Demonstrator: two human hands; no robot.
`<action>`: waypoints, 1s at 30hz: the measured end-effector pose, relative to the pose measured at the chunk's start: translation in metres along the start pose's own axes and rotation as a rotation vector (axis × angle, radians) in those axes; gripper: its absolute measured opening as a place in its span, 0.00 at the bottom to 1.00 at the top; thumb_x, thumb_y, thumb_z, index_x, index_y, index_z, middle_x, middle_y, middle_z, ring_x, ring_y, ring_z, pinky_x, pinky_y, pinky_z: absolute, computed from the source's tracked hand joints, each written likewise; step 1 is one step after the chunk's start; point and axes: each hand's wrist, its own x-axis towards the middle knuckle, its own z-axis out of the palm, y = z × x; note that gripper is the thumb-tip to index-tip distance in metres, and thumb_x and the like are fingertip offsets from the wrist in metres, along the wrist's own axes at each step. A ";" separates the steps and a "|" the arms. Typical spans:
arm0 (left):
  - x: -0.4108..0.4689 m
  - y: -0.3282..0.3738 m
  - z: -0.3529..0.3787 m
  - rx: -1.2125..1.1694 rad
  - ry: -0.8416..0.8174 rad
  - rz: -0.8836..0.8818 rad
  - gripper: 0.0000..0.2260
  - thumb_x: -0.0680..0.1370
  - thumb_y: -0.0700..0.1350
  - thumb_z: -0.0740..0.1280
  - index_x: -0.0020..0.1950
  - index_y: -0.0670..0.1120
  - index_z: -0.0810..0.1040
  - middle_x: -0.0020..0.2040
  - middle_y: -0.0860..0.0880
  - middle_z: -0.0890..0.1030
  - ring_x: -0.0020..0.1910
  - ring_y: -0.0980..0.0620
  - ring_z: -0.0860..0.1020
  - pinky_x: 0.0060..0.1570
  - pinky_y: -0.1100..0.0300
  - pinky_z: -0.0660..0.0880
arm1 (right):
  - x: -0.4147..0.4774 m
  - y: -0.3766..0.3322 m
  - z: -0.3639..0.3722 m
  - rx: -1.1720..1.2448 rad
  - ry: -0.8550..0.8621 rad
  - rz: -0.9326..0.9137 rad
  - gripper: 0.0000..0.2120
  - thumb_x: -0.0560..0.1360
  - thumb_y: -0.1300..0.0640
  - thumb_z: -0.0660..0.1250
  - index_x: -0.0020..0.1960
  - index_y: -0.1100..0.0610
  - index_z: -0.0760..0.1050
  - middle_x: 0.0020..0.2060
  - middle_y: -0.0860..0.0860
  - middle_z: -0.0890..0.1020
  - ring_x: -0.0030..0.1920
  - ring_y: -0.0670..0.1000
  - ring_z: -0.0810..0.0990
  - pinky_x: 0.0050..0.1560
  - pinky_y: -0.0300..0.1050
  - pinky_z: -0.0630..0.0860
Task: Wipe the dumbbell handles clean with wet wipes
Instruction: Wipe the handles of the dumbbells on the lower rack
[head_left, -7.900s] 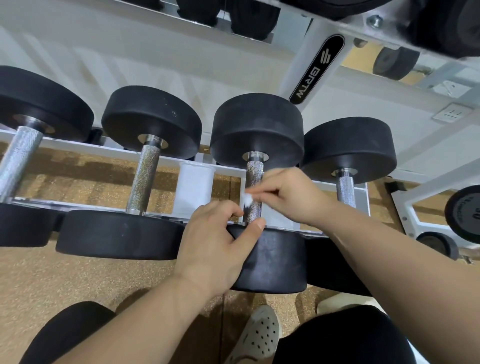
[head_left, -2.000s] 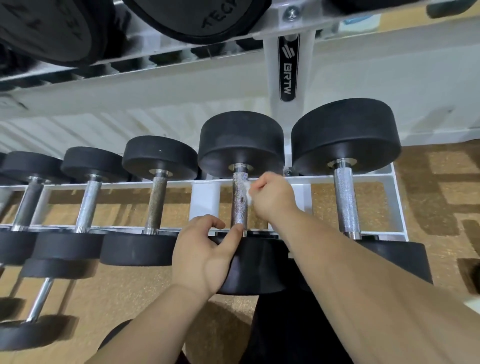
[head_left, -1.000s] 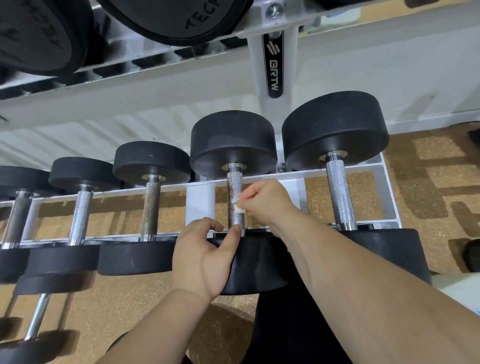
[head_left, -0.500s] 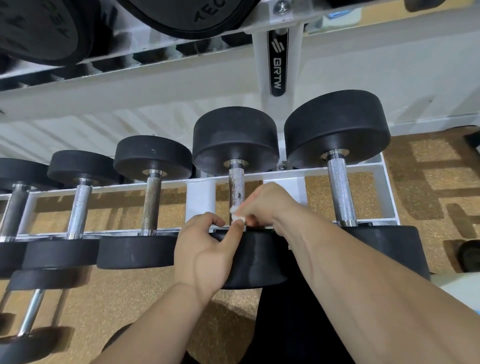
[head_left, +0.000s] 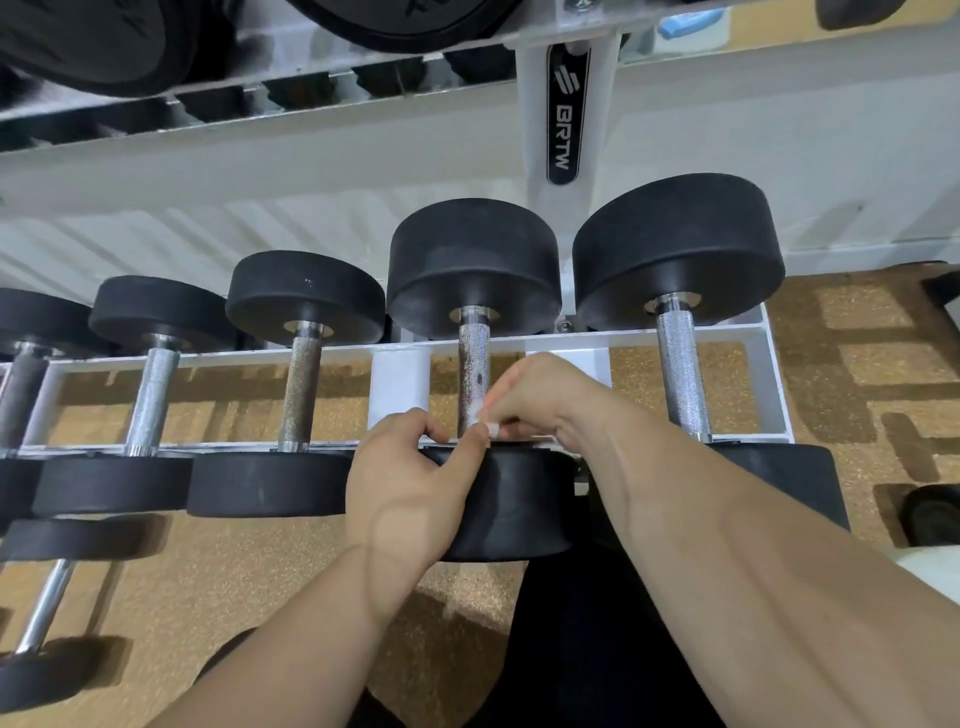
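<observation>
Right hand (head_left: 535, 395) fingers pinch the wipe (head_left: 488, 428) at the handle's (head_left: 472, 358) near end; the handle runs straight away from them; left hand (head_left: 400, 478) grips the near weight (head_left: 519, 499).

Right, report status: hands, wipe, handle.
Left hand grips the near weight head. Right hand pinches the wet wipe low on the handle. Dark specks higher up. Nothing in the way.
</observation>
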 end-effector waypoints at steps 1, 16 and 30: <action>0.000 0.000 0.000 0.002 -0.005 -0.003 0.20 0.68 0.69 0.65 0.37 0.51 0.76 0.34 0.52 0.75 0.39 0.48 0.75 0.39 0.55 0.66 | 0.006 -0.004 0.000 0.070 0.068 -0.035 0.08 0.72 0.68 0.73 0.38 0.60 0.78 0.33 0.53 0.80 0.31 0.48 0.79 0.34 0.38 0.80; -0.002 0.004 -0.001 0.047 0.002 0.009 0.15 0.72 0.60 0.71 0.36 0.50 0.75 0.40 0.56 0.75 0.43 0.50 0.76 0.47 0.53 0.72 | 0.042 -0.021 0.003 -0.933 0.267 -0.680 0.11 0.77 0.60 0.65 0.53 0.53 0.85 0.54 0.53 0.78 0.55 0.55 0.78 0.55 0.46 0.75; -0.004 0.006 -0.003 0.084 0.015 0.024 0.16 0.71 0.67 0.67 0.42 0.55 0.75 0.43 0.59 0.74 0.49 0.55 0.72 0.48 0.61 0.65 | 0.049 -0.038 -0.014 -1.194 -0.174 -0.981 0.07 0.75 0.63 0.69 0.50 0.58 0.85 0.50 0.52 0.84 0.53 0.53 0.80 0.57 0.51 0.76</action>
